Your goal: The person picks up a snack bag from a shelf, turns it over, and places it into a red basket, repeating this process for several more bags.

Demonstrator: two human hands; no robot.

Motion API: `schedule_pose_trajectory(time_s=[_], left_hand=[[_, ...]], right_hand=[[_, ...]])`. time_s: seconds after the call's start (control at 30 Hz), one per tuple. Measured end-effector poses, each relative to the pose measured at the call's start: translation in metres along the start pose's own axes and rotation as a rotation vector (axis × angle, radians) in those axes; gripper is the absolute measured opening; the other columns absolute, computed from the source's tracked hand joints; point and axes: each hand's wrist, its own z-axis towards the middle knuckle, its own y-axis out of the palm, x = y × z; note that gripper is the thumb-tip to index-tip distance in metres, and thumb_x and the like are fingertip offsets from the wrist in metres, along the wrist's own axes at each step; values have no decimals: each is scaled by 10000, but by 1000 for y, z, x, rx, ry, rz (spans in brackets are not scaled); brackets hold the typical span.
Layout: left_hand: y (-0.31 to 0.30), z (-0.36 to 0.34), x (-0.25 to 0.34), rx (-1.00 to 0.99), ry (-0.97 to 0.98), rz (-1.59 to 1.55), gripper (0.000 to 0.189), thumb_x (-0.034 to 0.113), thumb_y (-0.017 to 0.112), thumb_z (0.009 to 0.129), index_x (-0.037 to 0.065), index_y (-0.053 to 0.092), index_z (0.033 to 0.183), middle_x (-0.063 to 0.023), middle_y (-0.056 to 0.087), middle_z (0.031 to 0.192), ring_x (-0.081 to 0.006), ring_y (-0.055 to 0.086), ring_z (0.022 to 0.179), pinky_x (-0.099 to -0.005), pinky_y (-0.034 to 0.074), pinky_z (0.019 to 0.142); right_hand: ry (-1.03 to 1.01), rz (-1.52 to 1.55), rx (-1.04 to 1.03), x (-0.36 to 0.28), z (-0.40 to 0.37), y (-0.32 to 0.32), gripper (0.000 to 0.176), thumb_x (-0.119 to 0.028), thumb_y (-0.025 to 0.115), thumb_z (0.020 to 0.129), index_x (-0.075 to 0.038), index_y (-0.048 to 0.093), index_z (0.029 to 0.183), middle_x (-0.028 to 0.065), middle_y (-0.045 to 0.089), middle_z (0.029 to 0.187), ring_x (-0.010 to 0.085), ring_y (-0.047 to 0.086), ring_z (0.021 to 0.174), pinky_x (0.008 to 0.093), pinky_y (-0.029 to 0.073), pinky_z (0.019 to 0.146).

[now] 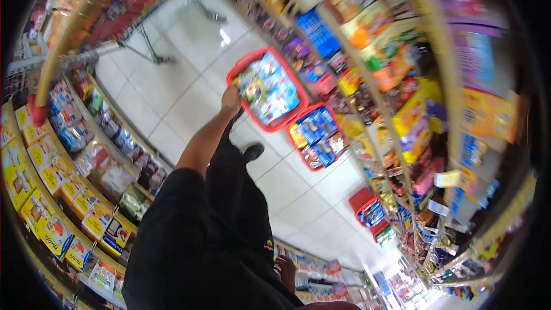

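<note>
My left hand (231, 99) is closed on the near-left rim of a red plastic basket (279, 126). The basket is full of light blue and white packets (274, 89), with some green and yellow among them. Right beside it on the tiles stands a second red basket (294, 144) holding blue packs (318, 126) and other packets. My right hand (286, 270) is low by my dark clothing, partly hidden and dim. Its fingers look curled, and what they hold, if anything, cannot be made out.
Snack shelves (373, 74) run along the right. Shelves with yellow boxes (49, 224) curve along the left. A shopping cart (132, 6) stands on the tiled floor (189, 95) at the upper left. More red baskets (360, 198) sit farther down the aisle.
</note>
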Motion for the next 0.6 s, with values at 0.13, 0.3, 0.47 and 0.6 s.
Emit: schedule_pose_trajectory(time_s=[0.13, 0.3, 0.47, 0.6], left_hand=[[-24, -78, 7, 141, 295, -352, 372, 331, 648, 825, 69, 533, 1062, -173, 630, 800, -367, 621, 721, -480, 482, 617], [-110, -196, 116, -433, 130, -1091, 261, 164, 702, 841, 99, 669, 1091, -13, 691, 939, -119, 623, 782, -303, 512, 640], [-186, -306, 245, -837, -84, -1260, 392, 146, 638, 899, 116, 512, 1269, -13, 608, 1173, -146, 581, 1071, -325, 511, 847], [-226, -329, 301, -1009, 250, -1069, 447, 177, 675, 877, 83, 496, 1275, -20, 607, 1147, -127, 578, 1036, -315, 505, 866]], right_hand=[[-272, 111, 8, -53, 21, -19, 302, -139, 565, 899, -12, 553, 1174, 122, 652, 1023, 206, 650, 914, 313, 546, 718], [-582, 262, -111, -158, 44, -8, 345, -171, 569, 908, -28, 529, 1220, 98, 631, 1072, 202, 618, 977, 350, 517, 818], [-729, 514, -421, -235, 29, 23, 469, -217, 593, 918, -48, 416, 1319, 112, 556, 1202, 235, 563, 1102, 405, 469, 927], [-936, 803, -307, -281, -44, 18, 390, -135, 643, 893, -1, 495, 1228, 78, 610, 1115, 152, 589, 1000, 296, 475, 851]])
